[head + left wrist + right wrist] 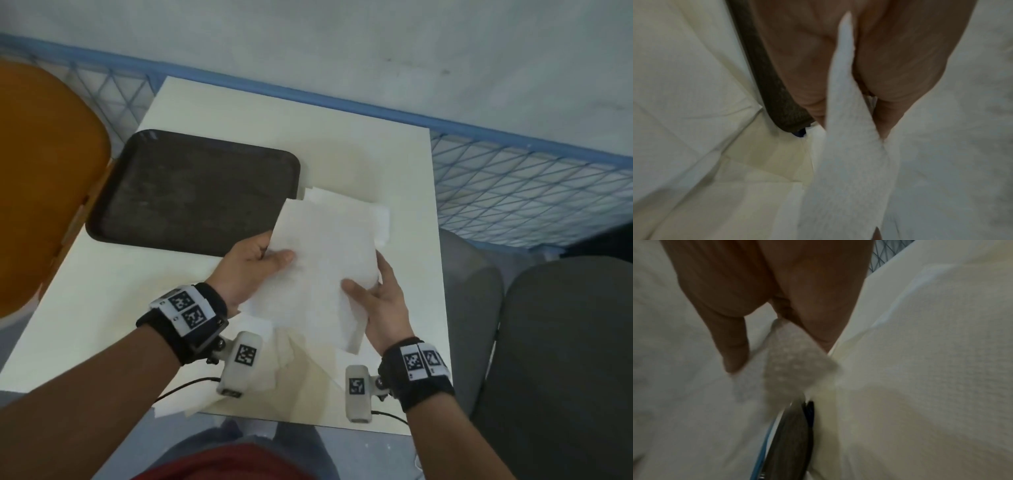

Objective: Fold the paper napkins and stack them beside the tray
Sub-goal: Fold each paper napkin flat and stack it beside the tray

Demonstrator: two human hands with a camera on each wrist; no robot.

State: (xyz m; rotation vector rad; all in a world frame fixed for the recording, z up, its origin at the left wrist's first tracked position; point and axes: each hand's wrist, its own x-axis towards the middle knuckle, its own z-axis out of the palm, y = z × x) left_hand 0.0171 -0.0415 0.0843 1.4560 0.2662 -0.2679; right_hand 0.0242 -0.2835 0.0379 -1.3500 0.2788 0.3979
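Now pinching opposite edges of the thin white paper napkin (pixel 322 260), left hand (pixel 253 270) and right hand (pixel 383 308), each grip clamped on it, above the pale table (pixel 102 274) just beside the dark rectangular plastic tray (pixel 191 192). Best to match corners squarely, then crease gently.

Bare forearms, no sleeves. Each wrist has a black wristband (pixel 178 329) carrying a white block with two black-and-white square markers (pixel 186 308) — plus a white camera pod (pixel 239 368) on a ball joint, thin black cable (pixel 185 385) trailing. Red top, grey-blue trousers.
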